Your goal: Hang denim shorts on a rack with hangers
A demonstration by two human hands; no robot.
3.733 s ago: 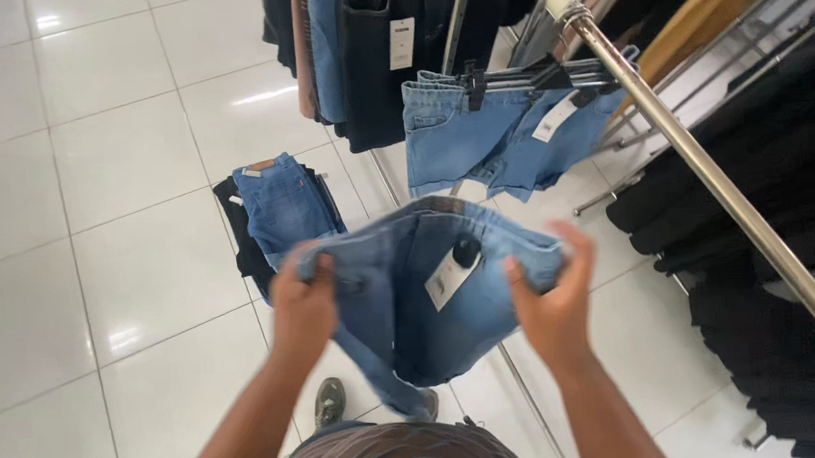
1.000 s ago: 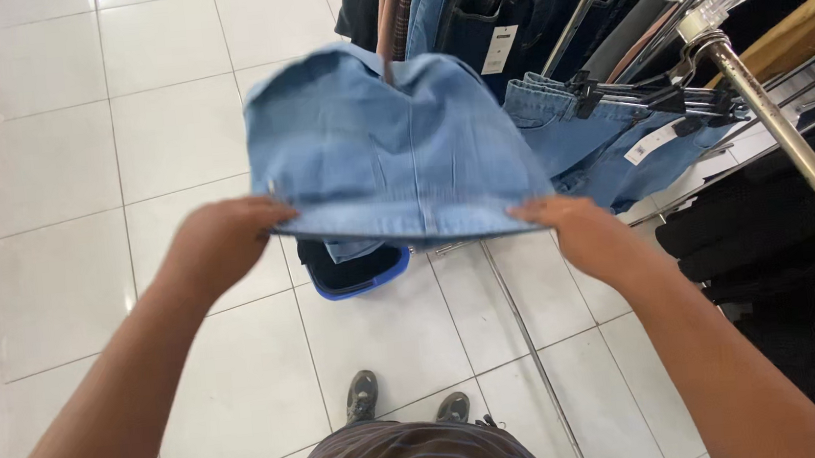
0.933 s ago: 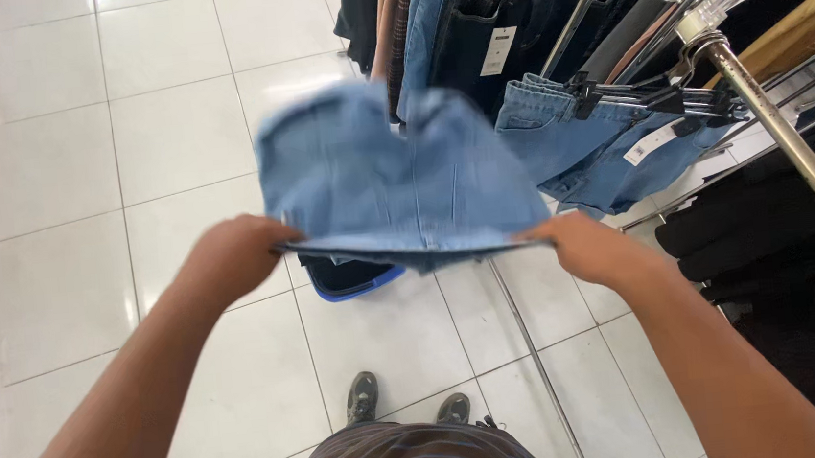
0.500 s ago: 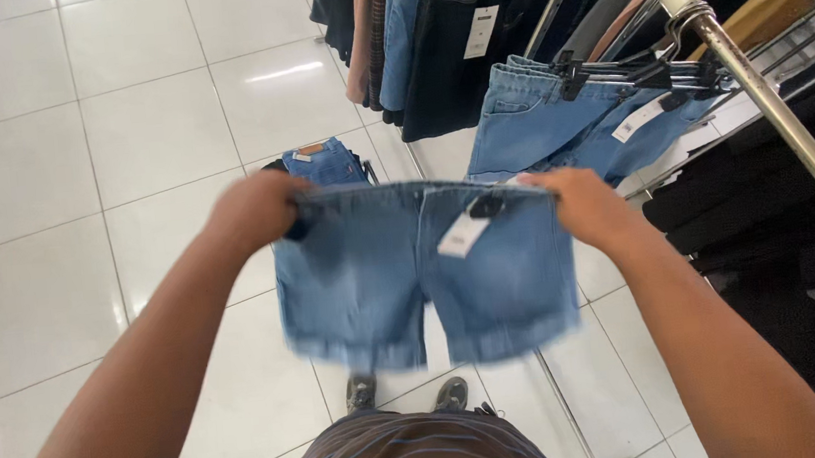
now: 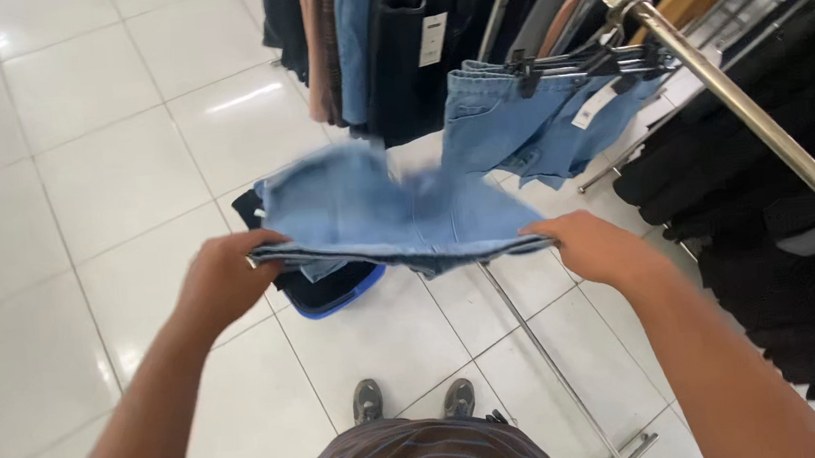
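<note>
- The light denim shorts [image 5: 396,210] now lie nearly flat and level, flung up and blurred; half a second ago they hung straight down from the waistband with a tag showing. About 1 second ago they were flung up in much the same way.
- That reads as a shake repeated, so I judge the shorts are being snapped out to straighten them, with the cloth in mid-swing.
- The left hand [image 5: 226,284] is closed on the waistband's left end, fingers curled over the edge.
- The right hand [image 5: 596,247] grips the right end, thumb on top and fingers under the cloth. Both hands are well apart, pulling the band taut between them.
- The shorts are held out in front of the person at about chest height, above the white tiled floor [image 5: 78,169] and apart from the rack.
- Below the shorts sits a blue basket [image 5: 334,289] on the floor, mostly hidden by the cloth. Dark fabric shows in it; an earlier view also showed blue denim there, which I cannot confirm now.
- To the right a metal rail [image 5: 762,124] carries black garments, and 1 pair of pale denim shorts on a clip hanger [image 5: 535,115] hangs with a tag.
- The person's 2 shoes [image 5: 413,400] stand on the tiles just beside the rack's floor bar.
</note>
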